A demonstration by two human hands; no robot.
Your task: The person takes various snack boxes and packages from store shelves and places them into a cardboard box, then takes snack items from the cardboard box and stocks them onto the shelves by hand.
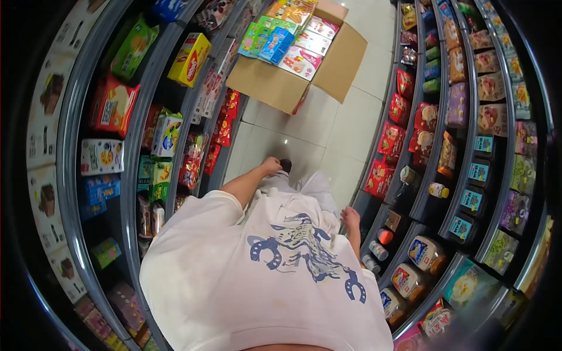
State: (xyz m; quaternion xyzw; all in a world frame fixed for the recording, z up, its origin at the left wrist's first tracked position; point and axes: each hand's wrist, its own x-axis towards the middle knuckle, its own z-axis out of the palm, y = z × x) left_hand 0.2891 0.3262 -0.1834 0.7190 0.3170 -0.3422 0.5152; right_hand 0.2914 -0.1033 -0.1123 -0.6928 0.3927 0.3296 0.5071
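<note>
My left hand (271,165) hangs by my left leg, just above a dark shoe (285,165). Its fingers are curled in, and no object shows in them. On the other side, my right hand (350,217) is low beside my right leg, close to the right-hand shelves. Its fingers look loosely apart and hold nothing visible. Ahead on the floor stands an open cardboard box (266,88), flaps spread. White-and-pink packs (300,62) fill it, with a blue pack (276,45), a green pack (255,38) and orange packs (291,10) on top.
Shelves of packaged snacks line both sides of the narrow tiled aisle (293,137). On the left are a yellow box (189,59) and a red pack (113,106). Red bags (391,138) and large jars (425,254) stand on the right.
</note>
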